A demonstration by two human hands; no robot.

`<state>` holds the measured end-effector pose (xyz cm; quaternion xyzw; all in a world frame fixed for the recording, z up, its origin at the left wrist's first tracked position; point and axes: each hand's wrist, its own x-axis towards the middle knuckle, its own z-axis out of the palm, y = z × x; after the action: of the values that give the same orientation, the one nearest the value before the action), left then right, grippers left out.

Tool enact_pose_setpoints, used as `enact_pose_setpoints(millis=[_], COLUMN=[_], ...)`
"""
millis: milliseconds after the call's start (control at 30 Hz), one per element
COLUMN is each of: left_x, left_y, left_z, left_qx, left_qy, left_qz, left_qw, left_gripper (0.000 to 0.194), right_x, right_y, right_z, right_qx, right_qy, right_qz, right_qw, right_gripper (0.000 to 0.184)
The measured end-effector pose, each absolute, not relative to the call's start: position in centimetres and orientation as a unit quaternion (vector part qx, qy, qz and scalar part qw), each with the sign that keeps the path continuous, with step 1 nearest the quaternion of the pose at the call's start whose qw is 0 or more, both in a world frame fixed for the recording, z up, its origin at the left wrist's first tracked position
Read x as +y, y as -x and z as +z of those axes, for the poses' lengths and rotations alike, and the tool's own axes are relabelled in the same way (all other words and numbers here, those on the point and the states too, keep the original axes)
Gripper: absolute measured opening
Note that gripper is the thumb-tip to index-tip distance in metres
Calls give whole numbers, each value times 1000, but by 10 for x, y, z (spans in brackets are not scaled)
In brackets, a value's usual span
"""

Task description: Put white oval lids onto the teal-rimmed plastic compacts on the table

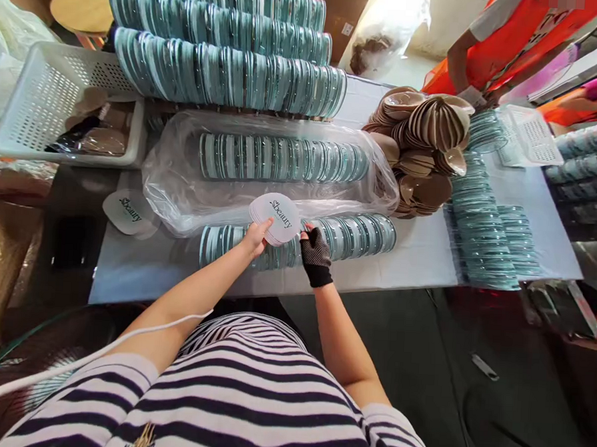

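My left hand (256, 238) holds a small stack of white round cards (275, 217) printed "Sbeauty", gripping the stack's lower left edge. My right hand (314, 248), in a black fingerless glove, pinches the stack's right edge. Both hands hover over a row of teal-rimmed round cases (348, 234) lying along the near part of the table (406, 266). A clear plastic bag (181, 177) just behind holds another row of the same cases (282, 158).
Long stacked rows of teal cases (226, 73) fill the back. A white basket (49, 104) stands at the left, another pile of white cards (129, 212) below it. Brown puffs (423, 136) heap at the right beside more cases (479, 219). A person in orange (492, 47) stands across the table.
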<state>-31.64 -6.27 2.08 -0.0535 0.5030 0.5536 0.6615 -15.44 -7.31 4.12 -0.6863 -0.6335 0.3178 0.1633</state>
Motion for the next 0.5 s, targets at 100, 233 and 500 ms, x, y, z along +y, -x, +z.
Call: enact_pose_setpoints(millis=[100, 233, 500], left_x=[-82, -107, -103], left_y=[326, 344, 372], left_z=[26, 22, 25], left_qx=[473, 494, 490], left_qy=[3, -4, 32], left_qz=[550, 555, 553], left_qw=[688, 669, 673], left_gripper=[23, 23, 19], right_x=[-72, -103, -157], right_y=[164, 202, 195], right_z=[49, 49, 45], right_qx=[-647, -737, -503], right_qy=[668, 603, 775], right_qz=[295, 224, 289], right_qw=[218, 207, 250], right_gripper=[57, 53, 44])
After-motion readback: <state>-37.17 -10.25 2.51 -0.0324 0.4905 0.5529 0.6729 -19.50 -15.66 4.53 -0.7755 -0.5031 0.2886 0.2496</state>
